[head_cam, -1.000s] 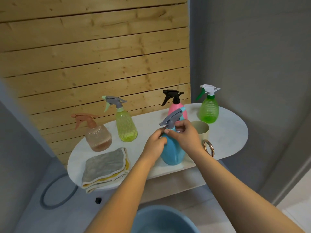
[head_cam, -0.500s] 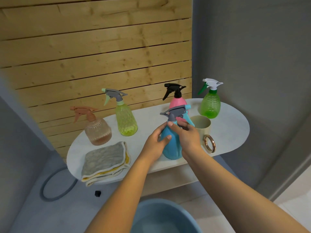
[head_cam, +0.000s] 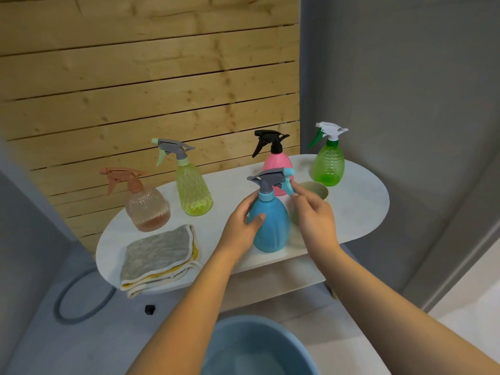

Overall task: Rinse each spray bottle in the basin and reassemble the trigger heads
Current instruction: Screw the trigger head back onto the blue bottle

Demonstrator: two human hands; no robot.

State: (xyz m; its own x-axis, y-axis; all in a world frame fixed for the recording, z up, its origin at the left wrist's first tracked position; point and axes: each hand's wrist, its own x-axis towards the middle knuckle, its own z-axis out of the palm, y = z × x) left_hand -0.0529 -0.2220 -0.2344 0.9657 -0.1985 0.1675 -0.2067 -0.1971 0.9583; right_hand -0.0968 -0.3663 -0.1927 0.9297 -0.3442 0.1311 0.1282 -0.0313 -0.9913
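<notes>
5 spray bottles [head_cam: 271, 221], 1 cloth [head_cam: 158, 255], 1 cup [head_cam: 319, 191], 1 basin [head_cam: 259, 347].

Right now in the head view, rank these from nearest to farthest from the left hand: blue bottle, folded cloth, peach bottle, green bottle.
1. Blue bottle: gripped by the left hand.
2. Folded cloth: to the hand's left, at the table's front edge.
3. Peach bottle: farther left, behind the cloth.
4. Green bottle: far right, at the back.
</notes>
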